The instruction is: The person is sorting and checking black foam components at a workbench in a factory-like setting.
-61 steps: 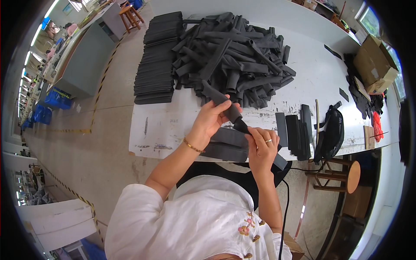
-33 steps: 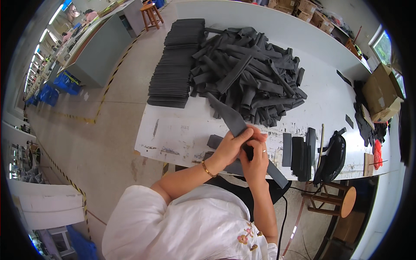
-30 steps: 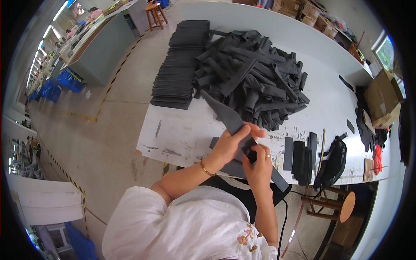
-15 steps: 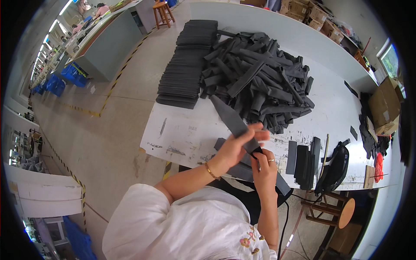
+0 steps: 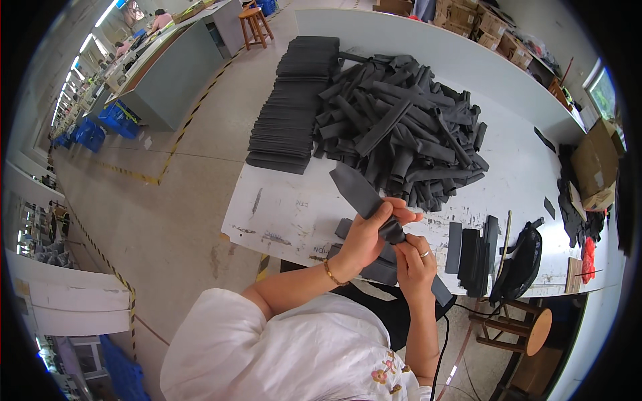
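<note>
A dark grey fabric strip point(image 5: 354, 190) slants up and to the left above the front of the table. Gripping it midway is my left hand point(image 5: 366, 239), thumb on top and fingers curled behind. My right hand point(image 5: 416, 266) pinches the strip's lower end, where the cloth bunches and twists between the two hands. More flat grey strips point(image 5: 378, 273) lie under my hands at the table edge, partly hidden by them. Beyond the held strip is a big loose heap of grey strips point(image 5: 401, 127), and left of that a neat overlapping row of strips point(image 5: 284, 120).
Several stacked dark strips point(image 5: 472, 260) lie right of my hands, beside a thin stick point(image 5: 504, 240) and a black bag point(image 5: 519, 264). A white table point(image 5: 267, 207) carries these, with a raised panel at its back. A wooden stool point(image 5: 539, 331) stands at right; a carton point(image 5: 594, 167) is farther right.
The held strip has drawn down towards my hands and now bunches between them. My left fingers have closed further round it. The whole view has shifted slightly.
</note>
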Motion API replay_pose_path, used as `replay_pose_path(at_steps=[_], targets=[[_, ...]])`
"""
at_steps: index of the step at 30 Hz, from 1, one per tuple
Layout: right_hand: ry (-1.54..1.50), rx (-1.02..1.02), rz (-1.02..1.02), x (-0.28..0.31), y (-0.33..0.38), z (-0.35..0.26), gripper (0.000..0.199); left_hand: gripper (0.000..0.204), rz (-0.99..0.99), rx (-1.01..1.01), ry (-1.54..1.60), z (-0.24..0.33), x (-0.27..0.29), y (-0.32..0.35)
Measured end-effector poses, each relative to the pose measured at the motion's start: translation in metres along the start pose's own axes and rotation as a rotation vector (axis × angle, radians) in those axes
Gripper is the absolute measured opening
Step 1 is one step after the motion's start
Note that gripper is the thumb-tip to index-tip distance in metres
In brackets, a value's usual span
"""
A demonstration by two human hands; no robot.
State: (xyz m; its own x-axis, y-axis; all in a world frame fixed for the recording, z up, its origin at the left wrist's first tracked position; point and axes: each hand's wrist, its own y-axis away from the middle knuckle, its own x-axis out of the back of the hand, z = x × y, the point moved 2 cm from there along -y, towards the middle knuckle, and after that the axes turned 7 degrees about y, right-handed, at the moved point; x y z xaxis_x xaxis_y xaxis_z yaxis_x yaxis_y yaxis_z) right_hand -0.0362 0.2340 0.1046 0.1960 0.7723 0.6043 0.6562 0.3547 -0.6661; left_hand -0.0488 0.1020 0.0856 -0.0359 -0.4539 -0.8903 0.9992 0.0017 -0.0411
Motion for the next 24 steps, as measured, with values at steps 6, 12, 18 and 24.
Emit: replay_pose_path(at_steps=[6, 12, 18, 24], targets=[[-0.014, 0.014, -0.018, -0.004, -0.002, -0.001, 0.023, 0.028, 0.023, 0.015, 0.019, -0.007, 0.002, 0.003], [0.009, 0.02, -0.054, -0.004, -0.002, 0.001, 0.023, 0.029, 0.02, 0.04, 0.024, -0.008, 0.005, 0.005], [-0.211, -0.409, -0.072, -0.016, 0.0, 0.0, 0.016, 0.036, 0.043, 0.054, 0.054, -0.006, 0.009, -0.006], [-0.649, -0.798, 0.294, -0.015, 0.027, 0.02, 0.011, 0.033, -0.018, -0.183, 0.11, 0.027, 0.025, -0.026]])
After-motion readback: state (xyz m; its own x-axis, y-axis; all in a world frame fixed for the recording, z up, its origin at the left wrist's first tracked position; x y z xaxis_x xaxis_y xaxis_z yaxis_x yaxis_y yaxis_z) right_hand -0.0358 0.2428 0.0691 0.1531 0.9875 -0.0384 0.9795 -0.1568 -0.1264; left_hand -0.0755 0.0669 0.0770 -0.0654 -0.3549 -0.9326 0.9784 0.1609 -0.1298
